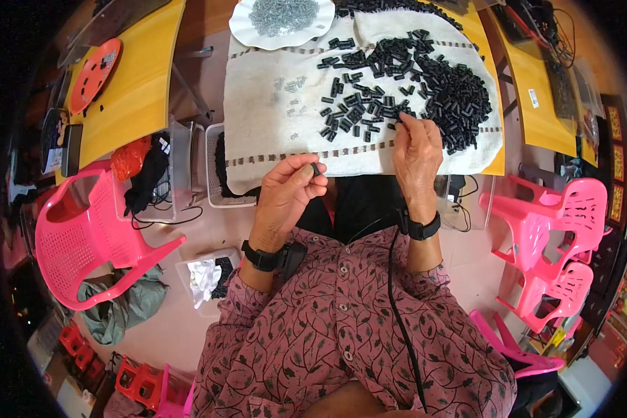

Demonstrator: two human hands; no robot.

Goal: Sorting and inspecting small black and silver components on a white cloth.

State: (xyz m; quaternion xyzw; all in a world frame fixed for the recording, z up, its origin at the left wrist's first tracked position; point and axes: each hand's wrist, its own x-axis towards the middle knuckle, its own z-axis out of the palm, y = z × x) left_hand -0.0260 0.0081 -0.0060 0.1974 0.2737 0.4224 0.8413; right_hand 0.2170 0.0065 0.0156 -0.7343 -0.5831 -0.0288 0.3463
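Lying on a yellow table (143,76) at far left, a red plate (103,78) carries a few small items; below this table stands a pink chair (111,240). Farther right, a white cloth (254,132) with dark-patterned bands covers the central work surface, and a scalloped white plate (240,24) at its far edge bears a mound of clear pieces (285,15). The left hand (285,182), above the cloth's near edge, pinches a small black piece (316,168) between thumb and fingers. Beyond it, loose black pieces (355,111) lie scattered. The right hand (418,150) reaches their near side, thumb and forefinger drawn close together; whether these grip a piece cannot be told. Just beyond its fingertips, a dense black heap (460,101) rests on the cloth. At far right, pink plastic chairs (582,202) stand below another yellow table (536,97).
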